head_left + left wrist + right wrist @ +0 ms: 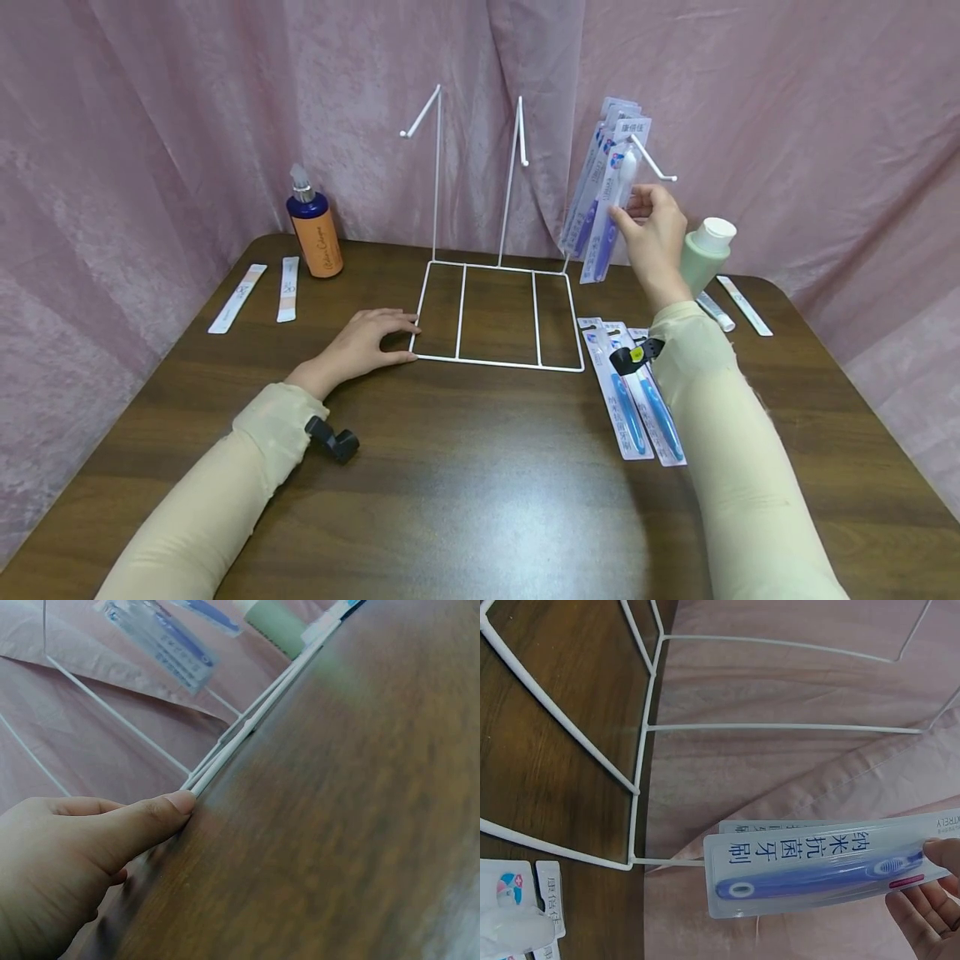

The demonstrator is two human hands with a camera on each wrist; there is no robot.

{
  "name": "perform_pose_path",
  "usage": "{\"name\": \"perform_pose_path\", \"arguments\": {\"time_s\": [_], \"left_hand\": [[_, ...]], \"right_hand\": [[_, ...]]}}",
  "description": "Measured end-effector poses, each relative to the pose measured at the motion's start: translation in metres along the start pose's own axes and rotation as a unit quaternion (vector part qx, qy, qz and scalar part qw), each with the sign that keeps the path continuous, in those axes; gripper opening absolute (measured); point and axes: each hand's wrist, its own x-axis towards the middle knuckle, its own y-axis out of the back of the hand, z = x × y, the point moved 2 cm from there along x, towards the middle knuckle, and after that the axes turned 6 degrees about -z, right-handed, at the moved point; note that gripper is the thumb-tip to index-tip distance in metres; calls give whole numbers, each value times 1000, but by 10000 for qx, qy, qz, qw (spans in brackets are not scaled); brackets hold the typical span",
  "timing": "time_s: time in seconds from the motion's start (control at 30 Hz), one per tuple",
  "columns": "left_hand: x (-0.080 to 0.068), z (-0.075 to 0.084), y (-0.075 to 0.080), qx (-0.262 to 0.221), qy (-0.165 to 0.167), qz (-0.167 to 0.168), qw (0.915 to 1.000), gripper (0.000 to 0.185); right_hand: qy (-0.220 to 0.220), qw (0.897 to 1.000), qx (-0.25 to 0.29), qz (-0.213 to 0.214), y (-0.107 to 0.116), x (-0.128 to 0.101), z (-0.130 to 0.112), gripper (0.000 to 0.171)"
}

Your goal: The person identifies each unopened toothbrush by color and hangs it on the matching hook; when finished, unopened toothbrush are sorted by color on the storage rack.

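In the head view, my right hand (654, 237) pinches the edge of a packaged purple toothbrush (603, 233). Its card top is at the right hook (654, 158) of a white wire display rack (498, 362), and the hook's tip sticks out in front. More packaged purple toothbrushes (581, 192) hang behind it. In the right wrist view, the thumb and fingers hold the toothbrush pack (817, 870) near its middle. My left hand (363, 340) grips the front left corner of the rack's base, the thumb (161, 814) pressed against the wire.
Packaged blue toothbrushes (626, 400) lie right of the rack, under my right forearm. A green bottle (702, 260), a tube (715, 311) and a stick sachet (744, 306) are at the right. An orange pump bottle (318, 237) and two sachets (237, 300) are at the left.
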Motion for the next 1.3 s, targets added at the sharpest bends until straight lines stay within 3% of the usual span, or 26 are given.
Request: {"name": "perform_pose_path", "arguments": {"time_s": [0.6,0.77,1.3], "left_hand": [[-2,-3,-1,-7,8,-27,10000,48],[-1,-3,0,-8,30,-17,10000,48],[-5,-4,4,80,98,16,9999,48]], "right_hand": [[79,9966,-757,-302,7,6,-2,39],[123,9957,-864,-300,16,5,-3,37],[194,9892,-1169,-867,59,-15,-8,39]]}}
